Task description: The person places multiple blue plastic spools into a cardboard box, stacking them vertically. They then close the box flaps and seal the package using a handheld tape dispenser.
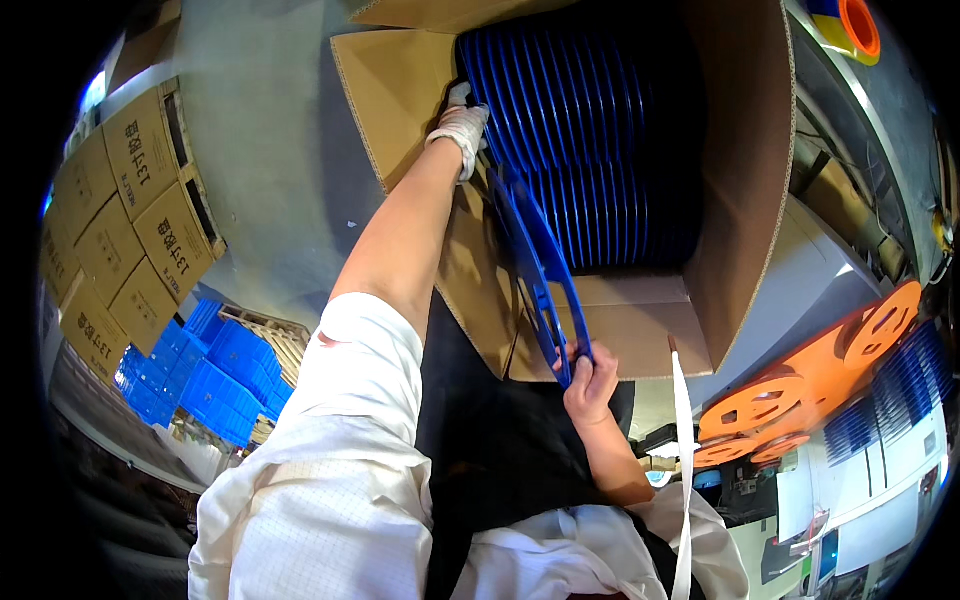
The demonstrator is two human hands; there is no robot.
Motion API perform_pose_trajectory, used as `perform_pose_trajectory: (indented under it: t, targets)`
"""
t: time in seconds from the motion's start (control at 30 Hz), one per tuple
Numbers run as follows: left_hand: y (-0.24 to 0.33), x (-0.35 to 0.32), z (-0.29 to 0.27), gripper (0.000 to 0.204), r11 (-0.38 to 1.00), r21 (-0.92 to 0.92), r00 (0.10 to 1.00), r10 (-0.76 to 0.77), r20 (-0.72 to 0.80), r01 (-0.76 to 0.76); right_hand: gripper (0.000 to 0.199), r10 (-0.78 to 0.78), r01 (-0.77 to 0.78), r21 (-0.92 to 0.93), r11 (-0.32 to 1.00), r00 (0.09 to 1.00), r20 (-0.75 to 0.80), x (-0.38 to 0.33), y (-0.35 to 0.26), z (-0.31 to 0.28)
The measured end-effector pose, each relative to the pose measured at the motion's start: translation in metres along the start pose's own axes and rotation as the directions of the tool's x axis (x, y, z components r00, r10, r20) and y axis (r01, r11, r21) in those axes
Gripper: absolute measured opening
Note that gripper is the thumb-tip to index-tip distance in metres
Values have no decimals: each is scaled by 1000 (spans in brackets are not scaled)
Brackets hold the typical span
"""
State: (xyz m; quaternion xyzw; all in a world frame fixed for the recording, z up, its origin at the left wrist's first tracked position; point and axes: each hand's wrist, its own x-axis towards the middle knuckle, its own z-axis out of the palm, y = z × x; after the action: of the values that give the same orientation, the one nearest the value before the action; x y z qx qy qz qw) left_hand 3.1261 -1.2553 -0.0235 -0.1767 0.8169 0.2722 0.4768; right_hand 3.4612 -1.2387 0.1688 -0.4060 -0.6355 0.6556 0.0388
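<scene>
A large open cardboard box (745, 190) holds a tight row of thin blue plastic discs (600, 215) standing on edge. My left hand (460, 128), in a white glove, is at the left end of the row by the box flap. Its fingers are apart and touch the outermost disc's edge; their tips are partly hidden. My bare right hand (592, 385) is closed on the near rim of a blue reel flange (545, 270) with cut-out openings. That flange is tilted at the box's near left corner, apart from the row at its near end.
Orange reel flanges (770, 400) and more blue discs (885, 405) lie at the right. A white strap (684, 470) hangs in front of the box. Stacked cartons (130, 205) and blue crates (215, 370) stand at the left, across the grey floor (265, 130).
</scene>
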Motion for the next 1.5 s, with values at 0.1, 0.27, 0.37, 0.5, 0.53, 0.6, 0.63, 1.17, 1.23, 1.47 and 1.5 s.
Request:
perform_pose_trajectory:
  t: [0.1,0.27,0.37,0.5,0.53,0.6,0.63,1.17,1.23,1.47,1.5]
  targets:
    - [-28,37,-1,60,985,147,989,108,-100,-92,14,34,-24,-82,996,990,135,-11,-12,-8]
    - [-36,52,-1,63,953,266,977,180,-113,-145,15,-29,49,-122,991,987,160,-14,-46,-5]
    - [-20,39,-1,65,921,372,984,160,-79,-120,19,-46,60,-112,992,992,121,-17,-42,-2]
    - [-18,32,-4,66,888,452,986,140,-85,-87,21,-68,80,-107,991,991,112,-19,-48,-1]
    - [-17,32,-4,67,890,445,986,146,-79,-97,22,-74,85,-113,990,992,103,-19,-51,-1]
    - [-16,33,-4,68,897,427,986,156,-64,-114,24,29,-28,-33,999,999,17,-20,-53,5]
    - [-15,34,-4,69,922,383,996,78,-39,-58,26,83,-83,9,997,996,-23,-21,-54,7]
    - [-12,40,-5,73,987,160,999,-36,27,31,29,54,-52,-30,998,997,46,-15,-42,20]
    - [-5,27,-6,73,967,244,997,-81,20,73,29,52,-51,-27,998,998,31,-21,-38,22]
    - [-9,37,-10,65,971,163,982,-184,27,178,26,59,-48,-125,991,995,82,-14,-22,31]
    - [-10,34,-7,68,975,164,988,-157,11,153,22,61,-45,-160,986,994,94,-11,-18,33]
